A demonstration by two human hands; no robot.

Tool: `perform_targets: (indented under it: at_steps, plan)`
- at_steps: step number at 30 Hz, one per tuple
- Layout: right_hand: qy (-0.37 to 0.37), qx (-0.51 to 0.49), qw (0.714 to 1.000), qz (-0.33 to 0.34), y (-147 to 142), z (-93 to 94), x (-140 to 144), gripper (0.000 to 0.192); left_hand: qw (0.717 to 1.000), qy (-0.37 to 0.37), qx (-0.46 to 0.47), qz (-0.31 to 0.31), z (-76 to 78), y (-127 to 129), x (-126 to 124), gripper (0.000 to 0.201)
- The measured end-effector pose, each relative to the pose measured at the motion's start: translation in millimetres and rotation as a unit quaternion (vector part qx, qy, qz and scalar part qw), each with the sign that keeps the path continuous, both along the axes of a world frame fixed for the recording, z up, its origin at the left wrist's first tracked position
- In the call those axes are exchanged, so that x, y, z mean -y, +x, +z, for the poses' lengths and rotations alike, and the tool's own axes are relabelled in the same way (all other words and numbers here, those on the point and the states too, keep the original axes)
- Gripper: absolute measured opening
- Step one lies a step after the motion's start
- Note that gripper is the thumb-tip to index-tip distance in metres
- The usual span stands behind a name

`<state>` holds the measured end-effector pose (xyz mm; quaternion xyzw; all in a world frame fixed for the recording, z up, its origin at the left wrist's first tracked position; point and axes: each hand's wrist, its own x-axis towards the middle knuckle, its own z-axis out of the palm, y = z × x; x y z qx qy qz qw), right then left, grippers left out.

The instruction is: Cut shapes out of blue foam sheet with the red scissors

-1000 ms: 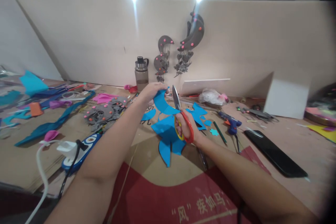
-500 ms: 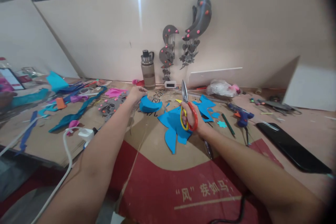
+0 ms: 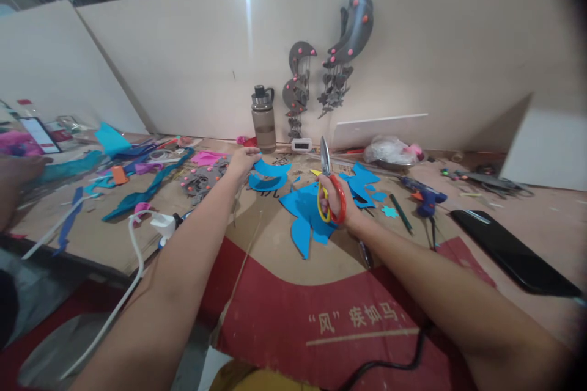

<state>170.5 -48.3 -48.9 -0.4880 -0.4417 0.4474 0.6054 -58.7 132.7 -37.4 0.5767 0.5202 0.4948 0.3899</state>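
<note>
My left hand (image 3: 246,162) pinches the tip of a blue felt crescent (image 3: 276,168), lifting it a little. Below it lies a second blue crescent (image 3: 267,182) on the cardboard. In my right hand (image 3: 331,200) are scissors (image 3: 324,156) with red and yellow handles, blades pointing up; the thumb and fingers are in the loops. Under that hand, blue felt scraps (image 3: 301,238) are spread on the cardboard, and more cut blue felt (image 3: 364,180) sits to its right. A small light-blue felt flower (image 3: 389,212) and a dark green pencil (image 3: 401,214) are farther right.
A water bottle (image 3: 263,122) stands against the white board. Grey felt mobiles (image 3: 360,27) hang there. A glue gun (image 3: 424,195) and black phone (image 3: 513,250) lie right. Felt strips (image 3: 151,186) and a white cable (image 3: 137,256) are left. Another person's hand (image 3: 22,174) shows at far left.
Between my left hand's fingers the upper crescent has come away from the lower one, so both now show separately. The scissors stay raised in my right hand. The view has shifted slightly left.
</note>
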Motion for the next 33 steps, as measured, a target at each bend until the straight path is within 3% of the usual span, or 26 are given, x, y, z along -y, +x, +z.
perform_targets:
  at_steps: [10, 14, 17, 19, 22, 23, 25, 26, 29, 31, 33]
  plan:
    - [0.010, -0.011, 1.000, 0.007, 0.7, -6.3, -2.5, 0.036, 0.994, -0.007, -0.110, 0.026, -7.5, -15.4, 8.7, 0.017]
    - [0.021, -0.018, 1.000, 0.003, 0.5, -7.0, -2.7, 0.037, 0.985, 0.034, -0.156, 0.058, -0.7, -14.2, 13.1, 0.019]
    - [0.036, -0.038, 0.999, -0.009, 0.9, -6.1, -3.4, 0.036, 0.982, 0.059, -0.175, 0.040, 9.5, -1.7, 23.2, 0.014]
    - [0.064, -0.060, 0.996, -0.024, 2.2, -4.6, -4.1, 0.034, 0.979, 0.052, -0.198, -0.011, 17.4, 13.2, 37.3, 0.018]
    - [0.111, -0.093, 0.988, -0.055, 5.8, 0.4, -5.5, 0.032, 0.914, -0.051, -0.319, -0.246, 27.2, 41.4, 70.9, 0.030]
    - [0.119, -0.102, 0.986, -0.064, 7.4, 2.8, -5.9, 0.032, 0.892, -0.077, -0.334, -0.296, 28.8, 50.8, 84.1, 0.032]
    - [0.120, -0.114, 0.983, -0.077, 10.7, 8.2, -7.0, 0.034, 0.863, -0.068, -0.374, -0.334, 28.4, 67.4, 109.9, 0.038]
    - [0.114, -0.117, 0.983, -0.080, 12.4, 10.9, -7.6, 0.035, 0.844, -0.028, -0.409, -0.347, 26.7, 74.0, 121.4, 0.039]
    - [0.103, -0.135, 0.981, -0.095, 17.3, 18.2, -10.2, 0.035, 0.798, 0.071, -0.501, -0.328, 19.7, 85.4, 145.7, 0.041]
    - [0.104, -0.157, 0.977, -0.101, 20.2, 22.4, -12.3, 0.033, 0.784, 0.074, -0.513, -0.343, 17.6, 86.8, 153.2, 0.036]
    - [0.107, -0.181, 0.972, -0.105, 22.9, 25.7, -14.3, 0.031, 0.787, 0.044, -0.489, -0.374, 19.0, 84.9, 154.6, 0.033]
